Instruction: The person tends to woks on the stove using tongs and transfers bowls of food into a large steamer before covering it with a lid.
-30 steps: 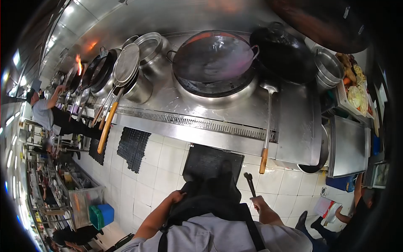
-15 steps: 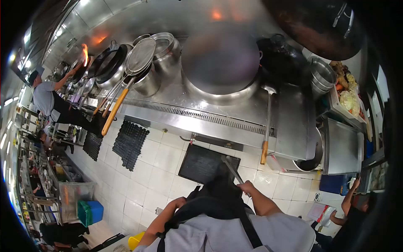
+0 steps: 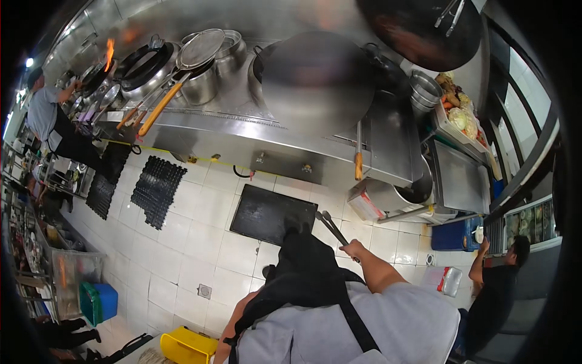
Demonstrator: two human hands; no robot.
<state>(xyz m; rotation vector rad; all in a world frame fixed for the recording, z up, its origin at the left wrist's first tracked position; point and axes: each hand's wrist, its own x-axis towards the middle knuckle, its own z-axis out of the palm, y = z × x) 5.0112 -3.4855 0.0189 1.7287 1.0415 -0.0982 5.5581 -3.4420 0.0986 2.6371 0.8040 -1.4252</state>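
My right hand point(image 3: 353, 249) is closed around the handle end of a pair of metal tongs point(image 3: 331, 227). The tongs point up and left, with their tips apart over the floor near a black mat point(image 3: 267, 212). Nothing is between the tips. My left forearm point(image 3: 235, 315) shows at the side of my black apron point(image 3: 309, 261), but the left hand itself is hidden. In front of me runs a steel cooking range point(image 3: 242, 130). A blurred grey round patch covers much of the middle of the range.
Strainers point(image 3: 202, 48) with wooden handles rest over steel pots point(image 3: 203, 85) at left. A ladle handle point(image 3: 358, 164) overhangs the range's edge. Vegetables point(image 3: 464, 115) fill a tray at right. One co-worker point(image 3: 45, 115) stands far left by a flame; another point(image 3: 500, 291) is at right.
My view has shifted toward the right, and I stand farther from the range. The tongs' arms have spread apart. My left hand, seen at my waist before, has dropped out of sight.
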